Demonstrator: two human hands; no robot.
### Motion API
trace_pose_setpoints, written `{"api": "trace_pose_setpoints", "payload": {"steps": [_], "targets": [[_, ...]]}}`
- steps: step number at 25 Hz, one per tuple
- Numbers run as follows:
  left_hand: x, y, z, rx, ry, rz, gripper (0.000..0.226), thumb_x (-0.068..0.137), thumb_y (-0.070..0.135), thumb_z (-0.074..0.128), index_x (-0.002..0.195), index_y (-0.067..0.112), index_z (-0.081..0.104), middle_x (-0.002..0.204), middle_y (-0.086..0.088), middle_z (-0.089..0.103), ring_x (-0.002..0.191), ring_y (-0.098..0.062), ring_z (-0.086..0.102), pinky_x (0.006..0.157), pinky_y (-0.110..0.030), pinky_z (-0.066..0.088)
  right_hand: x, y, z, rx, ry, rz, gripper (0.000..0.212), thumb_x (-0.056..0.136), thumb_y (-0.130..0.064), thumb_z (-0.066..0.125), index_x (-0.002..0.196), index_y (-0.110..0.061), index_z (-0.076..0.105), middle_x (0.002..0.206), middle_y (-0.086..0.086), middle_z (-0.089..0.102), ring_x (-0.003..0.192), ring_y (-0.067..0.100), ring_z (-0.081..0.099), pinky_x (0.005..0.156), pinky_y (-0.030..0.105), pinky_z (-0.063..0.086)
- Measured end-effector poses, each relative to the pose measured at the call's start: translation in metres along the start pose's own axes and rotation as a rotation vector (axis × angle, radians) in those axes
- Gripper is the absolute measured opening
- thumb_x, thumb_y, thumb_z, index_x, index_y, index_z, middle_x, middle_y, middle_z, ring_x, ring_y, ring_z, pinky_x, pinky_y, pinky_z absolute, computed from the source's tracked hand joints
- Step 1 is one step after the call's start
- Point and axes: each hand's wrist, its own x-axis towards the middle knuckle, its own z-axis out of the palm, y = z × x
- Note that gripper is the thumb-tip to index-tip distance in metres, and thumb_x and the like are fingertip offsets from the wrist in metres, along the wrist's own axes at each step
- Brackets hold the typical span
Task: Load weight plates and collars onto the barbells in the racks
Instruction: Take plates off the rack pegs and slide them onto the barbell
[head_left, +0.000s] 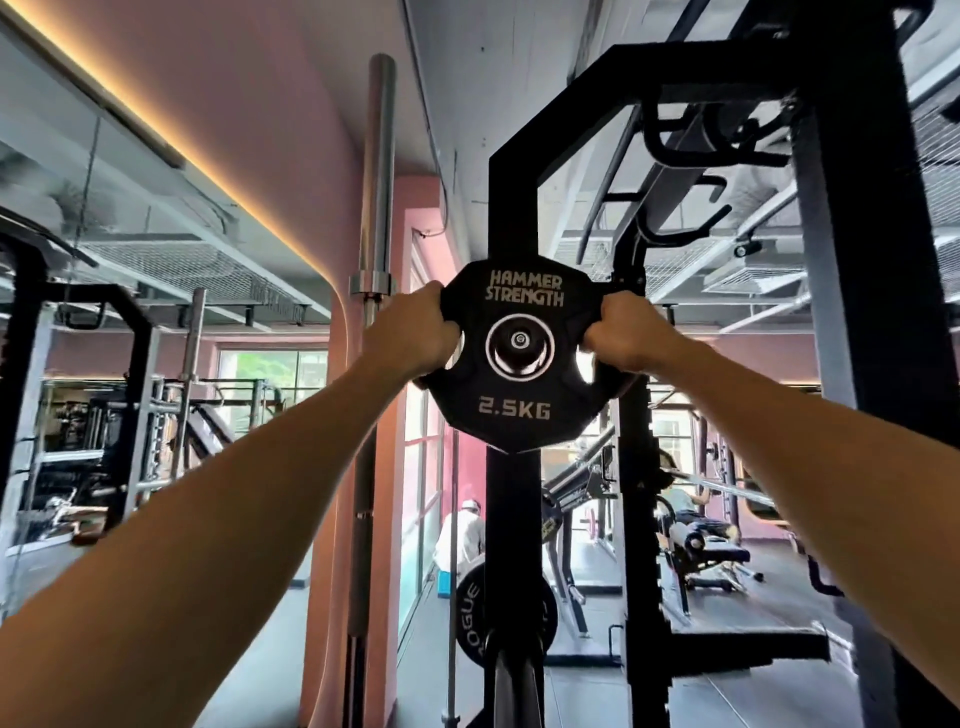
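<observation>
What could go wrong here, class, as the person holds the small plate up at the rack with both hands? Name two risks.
1. The 2.5KG plate is gripped only at its side openings by the left hand and right hand; fingers could get pinched against the black upright behind it.
2. Held high with outstretched arms, it might slip and fall toward the Rogue plate below.

Head view. Left hand (415, 332) and right hand (621, 332) grip opposite edges of a black plate (519, 415) marked HAMMER STRENGTH, 2.5KG, fingers curled through its grip holes; a bar end (519, 341) shows in its centre hole. Behind stands a black rack (511, 197); a second barbell (378, 171) stands upright at left; a ROGUE plate (470, 613) sits lower down
</observation>
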Motion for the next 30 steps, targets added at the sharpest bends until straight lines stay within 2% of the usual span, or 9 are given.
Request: {"api": "trace_pose_setpoints", "payload": {"steps": [3,8,14,18,20,21,24,28,30], "targets": [[0.013,-0.014,0.039,-0.011,0.009,-0.032,0.023,0.089,0.022,0.047,0.110,0.012,0.049,0.090,-0.009,0.057,0.089,-0.036,0.058,0.074,-0.038,0.044,0.016,0.020,0.032,0.065,0.025,0.032,0.012,0.082,-0.004,0.054,0.086,0.003,0.063,0.087,0.022,0.063,0.089,0.037,0.062,0.065,0.030,0.041],[0.035,-0.033,0.084,-0.029,0.017,-0.022,0.018,0.091,0.027,0.047,0.105,0.016,0.046,0.092,-0.010,0.062,0.084,-0.035,0.059,0.078,-0.043,0.050,0.044,0.044,0.067,0.115,0.024,0.068,0.009,0.080,-0.007,0.052,0.081,-0.003,0.059,0.086,0.018,0.062,0.087,0.036,0.062,0.067,0.031,0.042],[0.051,-0.050,0.138,-0.053,0.016,-0.104,0.018,0.094,0.026,0.045,0.107,0.014,0.044,0.089,-0.007,0.055,0.083,-0.034,0.056,0.071,-0.037,0.040,0.075,0.063,0.108,0.033,0.037,0.119,0.016,0.086,-0.011,0.049,0.070,-0.013,0.046,0.071,0.006,0.051,0.059,0.024,0.054,0.046,0.025,0.031],[0.058,-0.055,0.156,-0.056,0.056,-0.096,0.022,0.095,0.023,0.043,0.114,0.014,0.043,0.092,-0.006,0.053,0.082,-0.032,0.052,0.072,-0.038,0.038,0.091,0.075,0.123,0.092,0.062,0.081,0.015,0.082,-0.009,0.045,0.067,-0.012,0.046,0.064,0.008,0.051,0.057,0.028,0.056,0.049,0.026,0.036],[0.058,-0.056,0.157,-0.059,0.067,-0.087,0.017,0.096,0.023,0.041,0.110,0.015,0.038,0.088,-0.007,0.054,0.079,-0.033,0.053,0.070,-0.039,0.039,0.090,0.076,0.124,0.086,0.071,0.076,0.008,0.080,-0.013,0.043,0.079,-0.009,0.050,0.066,0.009,0.055,0.058,0.030,0.062,0.055,0.034,0.048],[0.055,-0.055,0.156,-0.067,0.066,-0.083,0.013,0.097,0.023,0.039,0.106,0.016,0.035,0.086,-0.008,0.056,0.076,-0.034,0.054,0.068,-0.040,0.039,0.086,0.075,0.124,0.060,0.078,0.091,0.015,0.082,-0.017,0.042,0.091,-0.007,0.049,0.069,0.009,0.055,0.062,0.033,0.064,0.061,0.040,0.053],[0.036,-0.053,0.152,-0.077,0.046,-0.053,0.016,0.102,0.030,0.034,0.110,0.016,0.029,0.074,-0.009,0.056,0.070,-0.035,0.056,0.064,-0.039,0.038,0.064,0.067,0.124,-0.018,0.044,0.165,0.030,0.094,-0.028,0.041,0.115,-0.010,0.032,0.078,0.009,0.054,0.079,0.040,0.065,0.078,0.053,0.054],[-0.001,-0.056,0.140,-0.038,-0.082,-0.075,0.039,0.105,0.039,0.026,0.134,0.013,0.026,0.065,-0.004,0.053,0.056,-0.027,0.052,0.062,-0.036,0.039,0.027,0.060,0.117,-0.009,-0.070,0.249,0.036,0.099,-0.033,0.039,0.124,-0.009,0.029,0.091,0.018,0.058,0.078,0.037,0.064,0.079,0.052,0.055],[-0.023,-0.058,0.129,-0.066,-0.209,-0.127,0.042,0.104,0.043,0.031,0.135,0.016,0.029,0.067,-0.004,0.057,0.054,-0.023,0.057,0.059,-0.034,0.047,0.002,0.067,0.111,-0.057,-0.165,0.237,0.046,0.097,-0.039,0.040,0.128,-0.007,0.033,0.117,0.020,0.059,0.096,0.037,0.063,0.088,0.052,0.051]]}}
